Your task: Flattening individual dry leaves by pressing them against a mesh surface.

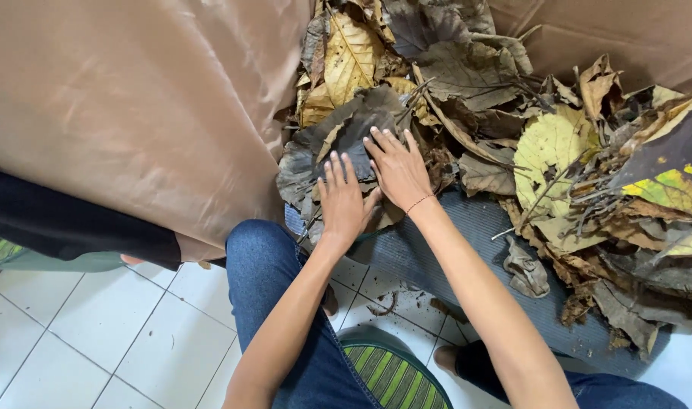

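- We find the left hand (343, 198) laid flat, palm down, fingers stretched out and slightly spread, gripping nothing; it presses on a large grey-brown dried leaf (338, 140) at the near edge of the pile.
- We find the right hand (397, 170) just beside it, also flat and open, fingers pointing away from the body onto the same leaf; the two hands touch at the thumb side. A thin cord bracelet (419, 203) sits on the right wrist.
- The leaf lies on the near left flank of a heap of dry leaves (512, 113), brown, grey and yellow, mixed with twigs, spread over a grey mat (467, 235).
- A large yellow leaf (552, 148) lies well to the right of the hands.
- A tan sheet (134, 98) stands to the left of the heap.
- White floor tiles (96, 333) lie below; the person's knee in blue jeans (262, 265) sits just under the left hand.
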